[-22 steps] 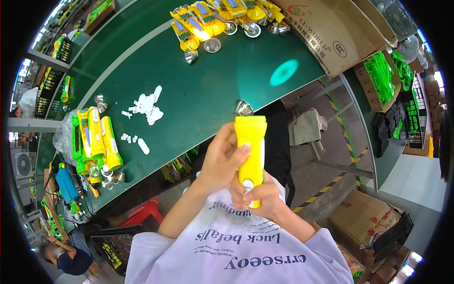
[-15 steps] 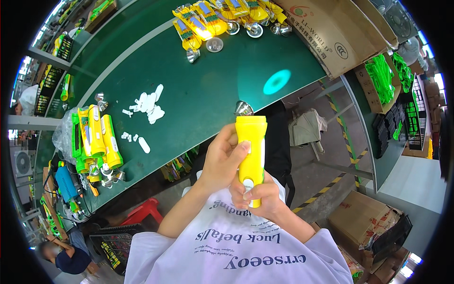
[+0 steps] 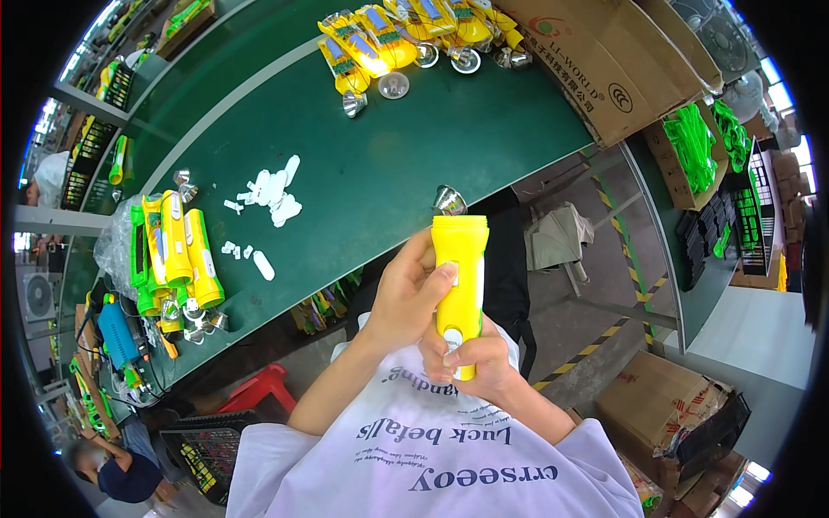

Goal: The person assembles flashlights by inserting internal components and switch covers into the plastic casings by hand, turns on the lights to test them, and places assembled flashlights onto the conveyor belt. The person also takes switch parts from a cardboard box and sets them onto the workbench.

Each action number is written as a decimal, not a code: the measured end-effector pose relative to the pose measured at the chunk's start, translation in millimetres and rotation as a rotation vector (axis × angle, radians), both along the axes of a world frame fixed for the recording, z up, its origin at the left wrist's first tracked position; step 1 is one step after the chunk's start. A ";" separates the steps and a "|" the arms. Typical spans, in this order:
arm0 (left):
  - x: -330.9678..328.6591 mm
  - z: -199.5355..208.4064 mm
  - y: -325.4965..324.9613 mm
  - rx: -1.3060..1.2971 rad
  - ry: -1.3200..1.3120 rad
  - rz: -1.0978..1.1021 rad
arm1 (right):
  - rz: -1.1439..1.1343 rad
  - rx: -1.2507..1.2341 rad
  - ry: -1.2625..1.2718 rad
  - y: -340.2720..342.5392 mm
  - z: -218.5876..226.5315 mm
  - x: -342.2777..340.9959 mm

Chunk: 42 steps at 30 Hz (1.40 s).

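Gripping a yellow flashlight body (image 3: pixel 459 285) at centre frame — left hand (image 3: pixel 406 298) wrapping its upper half, fingers closed round it, right hand (image 3: pixel 471 363) clamping the lower end with the thumb pressing a white button. Standing upright, just over the near edge of the green counter (image 3: pixel 371 155). Sitting just above its top end, a silver reflector cup (image 3: pixel 449 200). Lying further left, white plastic bits (image 3: pixel 272 190) and a bundle of yellow and green flashlights (image 3: pixel 173 255). Piling up at upper centre — more yellow flashlights (image 3: pixel 389 34), beside a cardboard box (image 3: pixel 604 60).
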<state>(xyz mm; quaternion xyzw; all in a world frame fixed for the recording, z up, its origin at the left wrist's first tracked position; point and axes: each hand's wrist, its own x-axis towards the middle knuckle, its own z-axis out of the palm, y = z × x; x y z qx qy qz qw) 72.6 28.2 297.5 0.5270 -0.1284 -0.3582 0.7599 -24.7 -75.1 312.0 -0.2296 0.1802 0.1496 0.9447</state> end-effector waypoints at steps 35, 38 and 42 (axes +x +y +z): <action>33.6 63.6 87.1 0.558 -1.006 -0.262 | -0.383 -0.943 -0.550 -38.0 20.0 28.8; 27.7 52.6 87.9 0.496 -1.057 -0.253 | -0.500 -0.943 -0.623 -28.6 23.6 29.5; 19.6 49.6 88.9 0.533 -0.989 -0.215 | -0.538 -0.927 -0.619 -31.7 24.7 28.1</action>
